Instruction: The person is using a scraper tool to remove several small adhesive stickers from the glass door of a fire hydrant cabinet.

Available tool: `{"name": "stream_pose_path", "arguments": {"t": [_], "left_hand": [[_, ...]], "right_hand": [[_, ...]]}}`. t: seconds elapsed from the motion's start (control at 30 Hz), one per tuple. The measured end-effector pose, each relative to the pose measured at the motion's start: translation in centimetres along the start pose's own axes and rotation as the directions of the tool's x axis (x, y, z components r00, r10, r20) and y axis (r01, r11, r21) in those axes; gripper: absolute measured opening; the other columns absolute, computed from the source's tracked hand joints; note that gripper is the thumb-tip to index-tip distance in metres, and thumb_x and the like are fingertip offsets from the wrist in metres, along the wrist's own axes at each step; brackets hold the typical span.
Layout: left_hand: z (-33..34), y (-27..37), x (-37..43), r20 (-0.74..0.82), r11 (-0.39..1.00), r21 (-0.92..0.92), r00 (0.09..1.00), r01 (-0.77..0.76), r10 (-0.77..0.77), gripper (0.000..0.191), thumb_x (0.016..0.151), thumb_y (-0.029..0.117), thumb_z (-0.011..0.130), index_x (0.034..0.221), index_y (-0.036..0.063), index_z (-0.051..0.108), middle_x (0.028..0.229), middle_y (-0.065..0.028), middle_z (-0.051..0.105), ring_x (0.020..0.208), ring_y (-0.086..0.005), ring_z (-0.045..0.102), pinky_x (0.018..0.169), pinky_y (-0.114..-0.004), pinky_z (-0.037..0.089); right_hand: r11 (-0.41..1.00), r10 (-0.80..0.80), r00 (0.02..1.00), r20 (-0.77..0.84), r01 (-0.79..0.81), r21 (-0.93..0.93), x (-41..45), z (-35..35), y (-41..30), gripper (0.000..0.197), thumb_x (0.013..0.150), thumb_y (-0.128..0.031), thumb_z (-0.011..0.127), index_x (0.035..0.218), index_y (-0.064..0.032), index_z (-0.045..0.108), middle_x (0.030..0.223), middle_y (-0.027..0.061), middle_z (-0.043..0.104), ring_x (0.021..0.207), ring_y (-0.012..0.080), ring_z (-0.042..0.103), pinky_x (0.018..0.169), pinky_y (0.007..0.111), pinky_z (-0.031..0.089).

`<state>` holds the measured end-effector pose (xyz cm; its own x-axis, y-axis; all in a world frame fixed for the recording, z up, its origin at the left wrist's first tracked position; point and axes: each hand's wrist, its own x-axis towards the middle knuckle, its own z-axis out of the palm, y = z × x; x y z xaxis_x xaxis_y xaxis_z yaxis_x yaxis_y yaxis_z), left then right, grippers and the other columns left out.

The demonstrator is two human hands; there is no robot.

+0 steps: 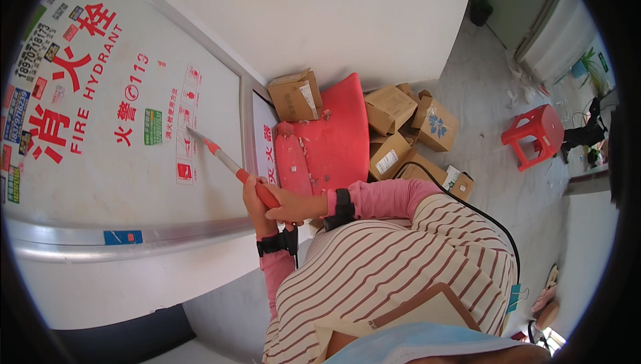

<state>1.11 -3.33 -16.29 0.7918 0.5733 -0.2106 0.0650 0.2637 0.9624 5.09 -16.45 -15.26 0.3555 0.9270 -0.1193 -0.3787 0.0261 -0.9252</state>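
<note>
Both my hands are on a long scraper (228, 164) with a red handle and a metal shaft. My left hand (256, 203) wraps the handle ahead of my right hand (295, 205), which closes around its rear end. The scraper's thin blade lies at the white glass door (150, 174) of a fire hydrant cabinet, over a column of small red printed pictures. Large red lettering and several stuck-on adhesive labels (70, 32) cover parts of the glass. A blue sticker (123, 237) is on the metal frame (190, 229).
A large red plastic item (340, 134) strewn with paper scraps stands beside the cabinet. Several cardboard boxes (390, 109) are piled past it, with another box (295, 96) against the white wall (320, 18). A red plastic stool (535, 136) stands on the floor. A black cable (493, 221) runs along my side.
</note>
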Motion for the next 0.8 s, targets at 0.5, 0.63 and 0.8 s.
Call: {"name": "stream_pose_path", "arguments": {"t": [0.5,0.63,0.8], "left_hand": [[-0.4,-0.9,0.8,0.018,0.996,-0.083,0.999,0.041,-0.039,0.024,0.094,0.029,0.053,0.085,0.0063,0.052,0.077,-0.0028,0.053,0.069,-0.0121,0.05,0.067,-0.028,0.043],[-0.5,-1.4,1.3,0.019,0.995,-0.095,1.0,0.011,-0.01,0.023,0.094,0.028,0.054,0.084,0.0065,0.052,0.077,-0.0028,0.053,0.068,-0.0122,0.05,0.066,-0.028,0.043],[-0.5,-1.6,1.6,0.006,0.998,-0.067,1.0,0.006,-0.005,0.024,0.093,0.029,0.054,0.085,0.0067,0.051,0.077,-0.0026,0.052,0.069,-0.0122,0.049,0.066,-0.028,0.042]], "right_hand": [[1.0,0.007,1.0,0.01,-0.007,-0.029,0.4,-0.5,-0.2,0.057,0.08,-0.011,0.054,0.128,-0.0001,0.025,0.066,0.0094,0.053,0.046,0.018,0.057,0.034,0.029,0.041],[0.999,0.025,1.0,0.006,-0.025,-0.045,0.3,-0.7,-0.5,0.058,0.08,-0.012,0.054,0.128,-0.0001,0.024,0.068,0.0094,0.053,0.047,0.0182,0.058,0.035,0.029,0.042],[0.998,0.018,1.0,0.004,-0.018,-0.058,0.3,-1.2,-0.3,0.056,0.081,-0.012,0.054,0.127,-0.0001,0.024,0.069,0.0092,0.054,0.047,0.0175,0.058,0.035,0.029,0.042]]}}
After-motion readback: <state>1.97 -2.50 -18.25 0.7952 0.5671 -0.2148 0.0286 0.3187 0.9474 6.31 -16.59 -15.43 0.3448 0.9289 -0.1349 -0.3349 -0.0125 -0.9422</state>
